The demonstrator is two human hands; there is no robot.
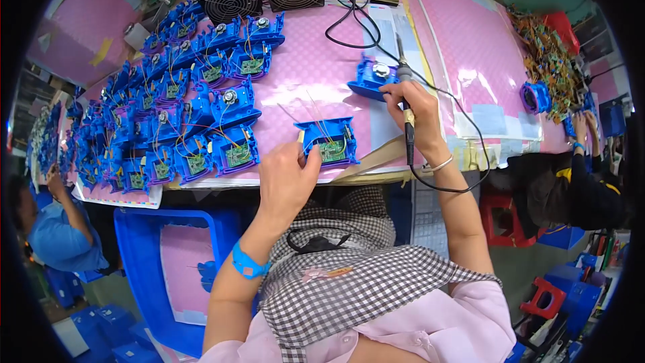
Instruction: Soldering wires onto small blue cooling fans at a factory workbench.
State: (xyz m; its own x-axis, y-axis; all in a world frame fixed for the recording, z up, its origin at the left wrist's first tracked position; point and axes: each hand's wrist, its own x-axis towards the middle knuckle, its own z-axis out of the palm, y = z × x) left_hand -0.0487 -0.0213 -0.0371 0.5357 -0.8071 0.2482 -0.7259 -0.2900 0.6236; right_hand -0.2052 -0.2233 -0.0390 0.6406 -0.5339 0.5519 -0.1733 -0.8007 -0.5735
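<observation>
The left hand (287,178) pinches the edge of the blue board shell (334,152) at its two o'clock. The right hand (418,109) grips the soldering iron (404,71), tip pointing to twelve o'clock, beside the blue speaker shell (371,81). Tugging the black cord (463,191) could make it burn that shell.

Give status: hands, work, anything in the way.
Left hand gripping board shell. Right hand holding iron, close against speaker shell. Cord looped by right forearm.

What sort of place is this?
Probably an electronics assembly workshop: the right hand holds a soldering iron, blue housings with green circuit boards crowd the bench, and other people sit nearby.
</observation>
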